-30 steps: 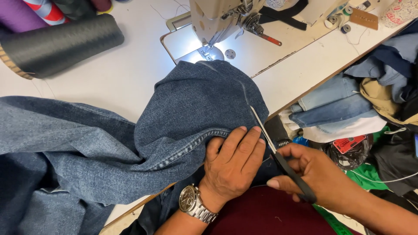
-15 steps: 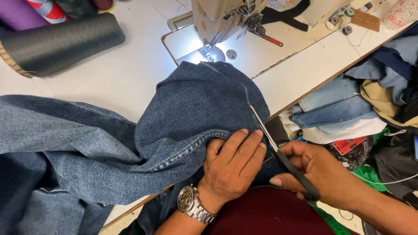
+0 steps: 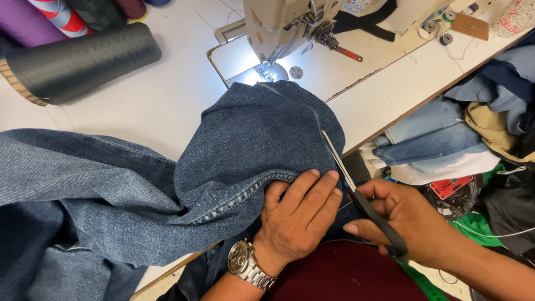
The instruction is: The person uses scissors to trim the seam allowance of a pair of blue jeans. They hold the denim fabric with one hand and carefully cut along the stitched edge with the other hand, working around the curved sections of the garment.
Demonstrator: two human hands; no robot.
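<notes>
The scissors (image 3: 356, 192) sit at about 4 o'clock from the picture's centre, at the right edge of the blue denim garment (image 3: 167, 189). Their long axis runs diagonally, with the black handles low at 5 o'clock and the pale blades pointing up toward 11 o'clock, along the garment's edge and toward the sewing machine (image 3: 290, 22) at 12 o'clock. The right hand (image 3: 407, 220) has its grip clenched around the handles, fingers through the loops. The left hand (image 3: 298, 214) lies flat, grip released, 4 fingers spread on the denim just left of the blades; it wears 1 metal wristwatch (image 3: 245, 265). The garment spreads over the white surface (image 3: 139, 95) from 9 o'clock to the centre. At 10 o'clock lies 1 large dark thread cone (image 3: 78, 61) on its side. At 3 o'clock, beyond the surface edge, sits 1 heap of folded clothes (image 3: 446, 134).
</notes>
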